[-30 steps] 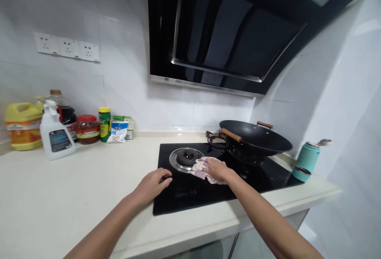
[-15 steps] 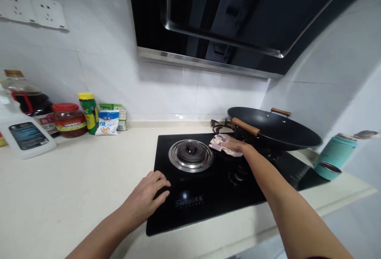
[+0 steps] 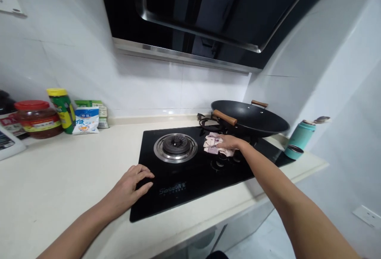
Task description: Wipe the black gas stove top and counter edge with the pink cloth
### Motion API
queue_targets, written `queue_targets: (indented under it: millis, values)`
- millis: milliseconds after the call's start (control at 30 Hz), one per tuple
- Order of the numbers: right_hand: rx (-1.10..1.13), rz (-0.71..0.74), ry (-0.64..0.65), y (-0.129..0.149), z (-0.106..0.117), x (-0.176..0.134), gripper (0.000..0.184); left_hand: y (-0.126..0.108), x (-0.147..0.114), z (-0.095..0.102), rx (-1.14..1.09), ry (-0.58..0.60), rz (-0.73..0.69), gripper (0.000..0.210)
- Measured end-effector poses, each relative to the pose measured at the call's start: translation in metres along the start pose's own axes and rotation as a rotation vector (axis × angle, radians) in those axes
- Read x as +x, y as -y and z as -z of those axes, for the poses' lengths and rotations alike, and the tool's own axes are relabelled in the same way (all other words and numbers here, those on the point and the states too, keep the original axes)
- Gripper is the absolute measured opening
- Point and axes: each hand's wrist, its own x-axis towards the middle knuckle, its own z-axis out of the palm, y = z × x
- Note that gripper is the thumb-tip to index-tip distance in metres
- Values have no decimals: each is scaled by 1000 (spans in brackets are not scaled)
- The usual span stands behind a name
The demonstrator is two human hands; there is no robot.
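Observation:
My right hand (image 3: 228, 142) presses a crumpled pale pink cloth (image 3: 212, 143) onto the black glass gas cooktop (image 3: 178, 177). The cloth lies between the left burner (image 3: 175, 148) and the wok, just behind the control knobs (image 3: 220, 160). Its fingers are partly hidden in the folds. My left hand (image 3: 132, 183) rests at the cooktop's left edge with nothing in it, thumb and fingers apart and lightly bent. A large black wok (image 3: 256, 118) with wooden handles sits over the right side, close beyond my right hand.
A pan support (image 3: 208, 124) lies behind the cloth. At the right end stands a teal bottle (image 3: 302, 134) beside a teal cup (image 3: 294, 152). Seasoning packets (image 3: 86, 120), a green shaker (image 3: 62, 110) and a red-lidded jar (image 3: 38, 120) line the left wall. A range hood (image 3: 190, 17) hangs above.
The view has turned to the right. My right hand and the cloth have shifted slightly right and nearer the knobs, relative to the burner. My left hand stays at the cooktop's edge.

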Motion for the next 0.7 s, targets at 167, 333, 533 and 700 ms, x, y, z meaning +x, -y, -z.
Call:
queue_targets:
  millis: [167,333,533,700]
  values:
    - [124,-24,46,-22,18,-24,50,3,-1,1,-16,12,33,32]
    - [225,-56,-78,-59,32,-50,46,8,-1,-1,-1,-3,28,34]
    - [188,-157,-210,-101,42,-100,47,10,0,-1,18,-4,32,37]
    - [-149,-268,-452,-112,34,-140,51,13,1,-2,33,-6,15,37]
